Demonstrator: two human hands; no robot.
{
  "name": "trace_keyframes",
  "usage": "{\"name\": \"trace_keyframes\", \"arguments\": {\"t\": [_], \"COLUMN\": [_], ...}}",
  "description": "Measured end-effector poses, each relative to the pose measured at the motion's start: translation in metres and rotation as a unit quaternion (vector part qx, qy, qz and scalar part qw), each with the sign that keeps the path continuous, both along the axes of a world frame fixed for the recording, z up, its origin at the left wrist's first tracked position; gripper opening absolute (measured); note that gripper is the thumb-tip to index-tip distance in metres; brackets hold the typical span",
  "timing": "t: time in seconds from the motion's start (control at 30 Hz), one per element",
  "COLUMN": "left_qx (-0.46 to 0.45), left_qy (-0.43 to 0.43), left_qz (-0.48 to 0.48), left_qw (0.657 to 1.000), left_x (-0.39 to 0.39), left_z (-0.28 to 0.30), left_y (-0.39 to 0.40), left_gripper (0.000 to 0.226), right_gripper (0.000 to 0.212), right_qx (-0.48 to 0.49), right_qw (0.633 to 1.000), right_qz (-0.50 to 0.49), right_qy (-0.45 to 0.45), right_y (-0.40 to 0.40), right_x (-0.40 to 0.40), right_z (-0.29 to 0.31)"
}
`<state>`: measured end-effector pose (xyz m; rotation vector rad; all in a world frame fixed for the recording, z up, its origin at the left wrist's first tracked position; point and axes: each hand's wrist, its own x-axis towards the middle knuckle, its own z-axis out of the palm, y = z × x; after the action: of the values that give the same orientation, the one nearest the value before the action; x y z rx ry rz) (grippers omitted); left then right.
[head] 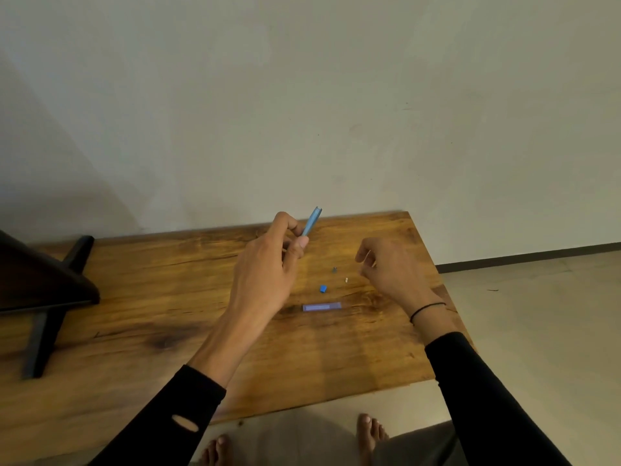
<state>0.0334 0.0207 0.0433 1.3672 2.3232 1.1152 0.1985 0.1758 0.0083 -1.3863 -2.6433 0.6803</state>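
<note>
My black sleeve [188, 415] is closest. My left grip [265, 267] holds a blue pen tube [312, 222]. My right grip [393, 270] pinches a thin stick [368, 257] over the desk [134, 297].

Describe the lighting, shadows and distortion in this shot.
Head view: the light is dim and even, with no glare. A broad soft shadow darkens the wall at left, and faint arm shadows cross the table. Wide-angle stretch slants the table edges. The left hand and blue pen barrel look slightly soft. The thin rod pinched by the right hand barely resolves.
</note>
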Motion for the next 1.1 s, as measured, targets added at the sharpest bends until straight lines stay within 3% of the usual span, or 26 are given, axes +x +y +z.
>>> {"name": "trace_keyframes", "arguments": {"t": [0.3,0.7,0.77,0.87,0.97,1.1], "left_qx": [0.007,-0.006,-0.009,-0.007,-0.009,-0.018], "left_qy": [-0.001,0.002,0.000,0.001,-0.001,0.001], "left_qz": [0.000,-0.004,-0.004,-0.005,-0.012,-0.016], "left_qw": [1.000,1.000,1.000,1.000,1.000,1.000], "left_x": [-0.001,-0.004,-0.004,-0.005,-0.003,-0.002], "left_z": [-0.008,-0.010,-0.011,-0.012,-0.012,-0.014], "left_y": [0.003,0.002,0.002,0.004,0.005,0.005], "left_gripper": [0.011,0.011,0.012,0.012,0.012,0.012], "right_gripper": [0.009,0.016,0.015,0.012,0.017,0.010], "right_qx": [0.135,0.167,0.135,0.052,-0.011,-0.095], "right_qw": [0.985,0.976,0.986,0.993,0.963,0.912], "right_qz": [0.078,0.096,0.082,0.020,-0.033,-0.027], "right_qy": [-0.076,-0.106,-0.062,0.100,0.266,0.398], "right_y": [-0.026,-0.025,-0.020,-0.005,-0.002,-0.007], "right_x": [-0.023,-0.018,-0.018,-0.021,-0.021,-0.021], "right_z": [-0.039,-0.045,-0.040,-0.020,0.002,0.017]}}
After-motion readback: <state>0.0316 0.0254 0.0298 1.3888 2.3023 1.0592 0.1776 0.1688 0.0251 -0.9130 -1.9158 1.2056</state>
